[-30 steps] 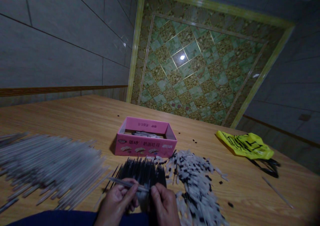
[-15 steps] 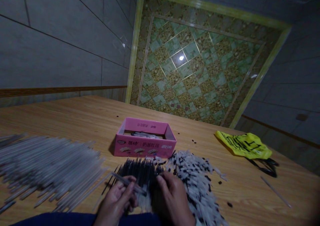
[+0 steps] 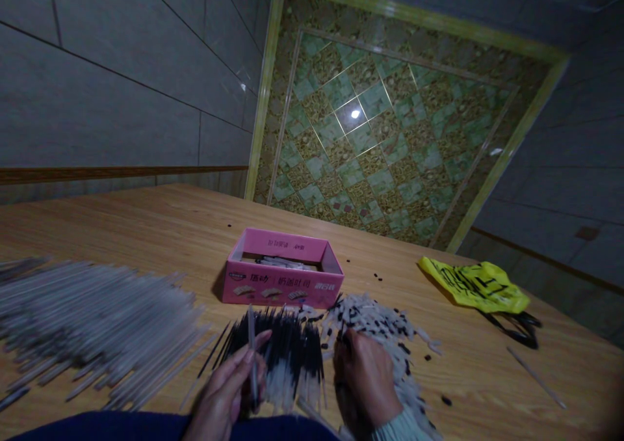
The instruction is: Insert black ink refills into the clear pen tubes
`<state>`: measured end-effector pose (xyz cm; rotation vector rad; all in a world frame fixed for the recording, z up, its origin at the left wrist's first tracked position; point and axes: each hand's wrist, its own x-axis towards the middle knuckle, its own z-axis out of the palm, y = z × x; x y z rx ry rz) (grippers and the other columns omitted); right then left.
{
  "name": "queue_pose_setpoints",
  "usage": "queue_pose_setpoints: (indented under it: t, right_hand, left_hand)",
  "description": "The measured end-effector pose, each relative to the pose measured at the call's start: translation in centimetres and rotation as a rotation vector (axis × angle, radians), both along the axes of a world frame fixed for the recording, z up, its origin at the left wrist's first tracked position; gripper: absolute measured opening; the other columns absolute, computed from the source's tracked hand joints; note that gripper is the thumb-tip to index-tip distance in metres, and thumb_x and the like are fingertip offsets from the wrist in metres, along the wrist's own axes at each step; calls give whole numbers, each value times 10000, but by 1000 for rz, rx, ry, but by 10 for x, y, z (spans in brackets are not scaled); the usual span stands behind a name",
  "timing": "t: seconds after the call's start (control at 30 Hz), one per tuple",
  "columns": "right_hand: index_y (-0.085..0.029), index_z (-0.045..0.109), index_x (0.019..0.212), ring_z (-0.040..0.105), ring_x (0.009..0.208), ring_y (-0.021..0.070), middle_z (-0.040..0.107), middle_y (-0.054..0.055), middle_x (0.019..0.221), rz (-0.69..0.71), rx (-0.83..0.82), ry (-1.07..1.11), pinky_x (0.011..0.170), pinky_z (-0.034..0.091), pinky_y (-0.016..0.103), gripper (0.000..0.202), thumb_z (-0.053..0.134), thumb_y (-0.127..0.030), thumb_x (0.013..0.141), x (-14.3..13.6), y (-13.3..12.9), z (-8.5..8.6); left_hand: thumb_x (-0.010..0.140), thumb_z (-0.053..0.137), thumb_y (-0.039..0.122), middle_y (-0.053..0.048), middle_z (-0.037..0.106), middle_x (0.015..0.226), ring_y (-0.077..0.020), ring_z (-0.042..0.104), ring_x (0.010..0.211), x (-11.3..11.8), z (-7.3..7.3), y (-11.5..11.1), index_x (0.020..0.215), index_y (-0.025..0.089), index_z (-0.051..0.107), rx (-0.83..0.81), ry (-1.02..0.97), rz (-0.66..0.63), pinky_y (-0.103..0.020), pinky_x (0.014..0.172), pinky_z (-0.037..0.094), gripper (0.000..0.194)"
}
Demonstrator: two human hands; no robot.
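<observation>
My left hand is closed around a slim, clear tube like a pen barrel, held nearly upright with a dark lower end. My right hand is at the left side of a heap of small whitish and black pieces. Its fingers are bent together, and what they grip, if anything, is hidden. Between the hands lies a bundle of thin black rods with pale near ends, like pen refills. A large pile of clear tubes spreads to the left.
Behind the bundle stands an open pink box with several slim tubes inside. A yellow bag with black straps lies at the right, near a single thin tube. Small black bits dot the wooden table.
My left hand has turned the tube from slanting to nearly upright. My right hand has moved right, from the black rods to the heap of small pieces.
</observation>
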<state>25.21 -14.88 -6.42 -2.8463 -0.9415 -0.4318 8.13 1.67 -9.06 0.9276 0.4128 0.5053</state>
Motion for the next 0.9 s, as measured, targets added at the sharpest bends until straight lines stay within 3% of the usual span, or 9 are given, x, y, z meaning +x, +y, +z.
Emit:
queue_pose_setpoints:
  t: [0.17, 0.27, 0.37, 0.43, 0.5, 0.67, 0.8, 0.9]
  right_hand:
    - [-155, 638, 879, 647, 705, 241, 693, 109, 765, 4, 112, 75, 560, 339, 277, 193, 456, -137, 815, -1, 0, -3]
    - [-150, 636, 932, 626, 833, 248, 684, 118, 899, 105, 459, 220, 685, 413, 298, 210, 466, -181, 813, -5, 6, 6]
    - [-156, 629, 904, 609, 865, 220, 675, 83, 907, 304, 911, 527, 744, 450, 289, 179, 521, -237, 787, -15, 20, 11]
    - [-160, 615, 878, 612, 785, 194, 667, 57, 852, 399, 1114, 761, 681, 469, 269, 172, 566, -286, 772, -22, 29, 7]
    - [-171, 604, 889, 601, 688, 164, 652, 31, 816, 434, 1226, 927, 602, 466, 244, 206, 605, -334, 763, -27, 36, -1]
    - [-161, 647, 939, 588, 735, 178, 647, 59, 865, 421, 1224, 947, 586, 454, 239, 292, 645, -386, 752, -29, 37, -18]
    - [-174, 690, 886, 578, 815, 195, 624, 53, 848, 521, 1122, 828, 678, 456, 261, 231, 597, -371, 809, -27, 32, -17]
    - [-190, 700, 869, 575, 817, 191, 616, 46, 839, 582, 1082, 811, 702, 449, 262, 204, 585, -354, 828, -28, 31, -15]
  left_hand:
    - [684, 677, 452, 28, 533, 563, -93, 453, 460, 3, -6, 5, 1143, 166, 636, 66, 1, -10, -212, 429, 361, 542]
    - [631, 713, 467, 21, 555, 534, -115, 483, 446, 3, -4, 9, 1081, 182, 687, 216, 70, 50, -220, 412, 382, 533]
    - [633, 720, 427, -58, 718, 796, -241, 627, 826, 0, 1, 13, 959, 247, 746, 513, 141, 127, -293, 706, 501, 373]
    - [665, 699, 409, -64, 725, 976, -279, 576, 1038, -2, 3, 14, 931, 283, 755, 688, 191, 131, -320, 907, 431, 300]
    - [701, 665, 414, -64, 723, 993, -285, 576, 1045, -4, 3, 15, 947, 299, 750, 788, 239, 121, -331, 957, 393, 285]
    - [725, 638, 424, -62, 723, 910, -269, 614, 947, -3, -2, 15, 935, 297, 753, 889, 270, 114, -306, 870, 448, 271]
    - [779, 572, 437, -41, 709, 835, -212, 643, 800, -3, -3, 15, 1000, 300, 727, 1046, 296, 41, -279, 739, 495, 303]
    - [812, 525, 447, -31, 711, 868, -187, 650, 809, -3, -4, 15, 1028, 308, 711, 1132, 328, 17, -271, 753, 501, 317]
